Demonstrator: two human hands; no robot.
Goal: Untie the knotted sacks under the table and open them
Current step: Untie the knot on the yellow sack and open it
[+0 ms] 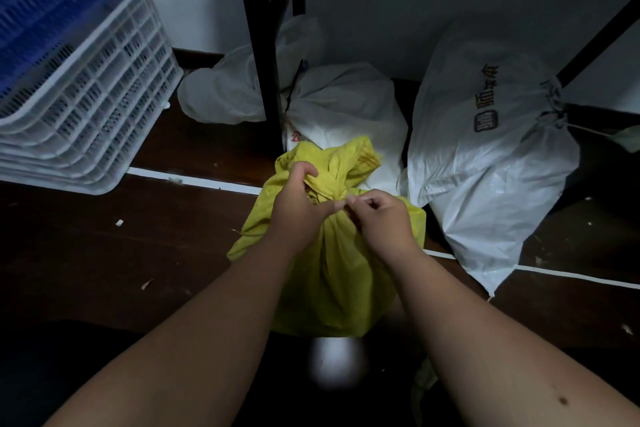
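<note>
A yellow woven sack (pixel 332 274) stands on the dark floor in front of me, its neck tied in a knot (pixel 329 185). My left hand (pixel 298 204) grips the gathered cloth at the knot's left side. My right hand (pixel 384 218) pinches a strand of the knot from the right, fingertips meeting those of the left hand. Behind it lie white sacks: one large with dark print and a tied neck (pixel 485 163) at the right, one (pixel 346 111) in the middle, one (pixel 228 90) further back left.
Black table legs (pixel 266 55) stand between the white sacks, and a slanted brace (pixel 602 35) crosses the upper right. Stacked white plastic crates (pixel 86 107) sit at the left, with blue ones (pixel 41 3) above. White tape lines (pixel 194 180) run across the littered floor.
</note>
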